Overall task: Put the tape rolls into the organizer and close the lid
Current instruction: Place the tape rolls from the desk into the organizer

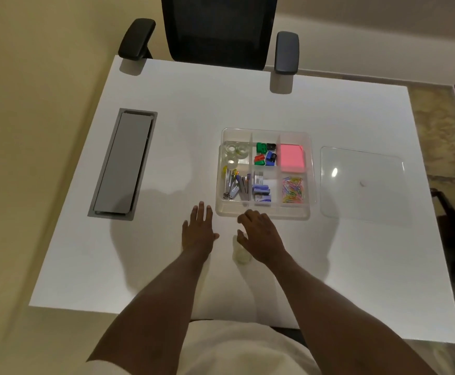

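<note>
A clear divided organizer (311,169) stands open on the white table, with three clear tape rolls (234,154) in its far-left compartment. Its clear lid (361,185) lies flat on the table to the right. My left hand (198,231) rests flat on the table, fingers spread, holding nothing, just left of the organizer's near corner. My right hand (261,235) hovers by the organizer's near edge, fingers curled over a clear tape roll (241,254) standing on the table; whether the fingers grip it is unclear.
The other compartments hold coloured sharpeners, a pink sticky-note pad (291,158), staplers, staple boxes and paper clips. A grey cable-tray cover (123,163) is set into the table at the left. A black office chair (218,31) stands at the far edge.
</note>
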Demonstrator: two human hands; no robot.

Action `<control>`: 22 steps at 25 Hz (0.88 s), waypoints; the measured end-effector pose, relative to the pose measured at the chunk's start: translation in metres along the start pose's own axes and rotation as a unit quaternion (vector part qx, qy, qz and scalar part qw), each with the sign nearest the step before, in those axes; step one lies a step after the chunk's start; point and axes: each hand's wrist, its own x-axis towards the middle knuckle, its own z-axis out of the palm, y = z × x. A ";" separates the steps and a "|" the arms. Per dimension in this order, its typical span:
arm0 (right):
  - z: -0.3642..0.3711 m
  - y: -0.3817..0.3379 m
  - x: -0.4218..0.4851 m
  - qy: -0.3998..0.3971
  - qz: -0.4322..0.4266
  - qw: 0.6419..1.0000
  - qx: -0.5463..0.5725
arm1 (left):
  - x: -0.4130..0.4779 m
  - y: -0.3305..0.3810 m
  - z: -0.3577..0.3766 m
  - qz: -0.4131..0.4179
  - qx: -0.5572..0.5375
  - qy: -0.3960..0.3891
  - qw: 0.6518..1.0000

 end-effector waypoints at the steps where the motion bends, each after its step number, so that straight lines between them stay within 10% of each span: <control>1: 0.004 0.001 -0.009 -0.012 0.007 1.000 0.017 | 0.000 0.000 0.000 0.001 -0.001 -0.002 1.000; 12: 0.027 0.008 -0.061 -0.138 0.062 0.988 0.036 | -0.003 -0.006 0.000 0.020 0.006 -0.012 1.000; 22: 0.010 0.001 -0.027 -0.037 0.029 0.998 0.038 | -0.012 -0.008 0.013 0.021 -0.023 0.022 0.999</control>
